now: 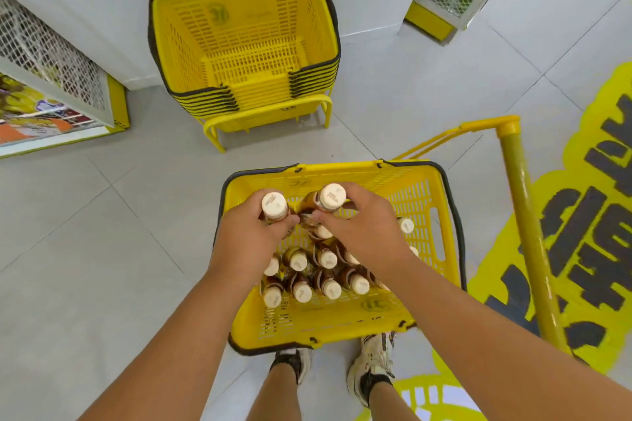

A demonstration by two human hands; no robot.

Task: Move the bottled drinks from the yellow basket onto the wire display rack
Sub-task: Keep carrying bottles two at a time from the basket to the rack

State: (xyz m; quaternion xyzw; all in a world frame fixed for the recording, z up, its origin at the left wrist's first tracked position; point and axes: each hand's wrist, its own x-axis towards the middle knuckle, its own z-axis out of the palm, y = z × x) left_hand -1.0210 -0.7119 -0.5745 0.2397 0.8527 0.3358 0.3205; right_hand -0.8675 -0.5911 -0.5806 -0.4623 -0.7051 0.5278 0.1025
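Both grips are clamped on bottles: left hand [251, 236] holds one bottle [274, 206], right hand [362, 232] another bottle [330, 197], above the yellow basket [425, 215] of remaining bottles [325, 275].

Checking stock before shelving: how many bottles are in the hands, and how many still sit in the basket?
Brown white-capped bottles held, left hand and right hand: 2
Same bottles standing in yellow plastic basket: at least 11, arms hide some
Total: at least 13
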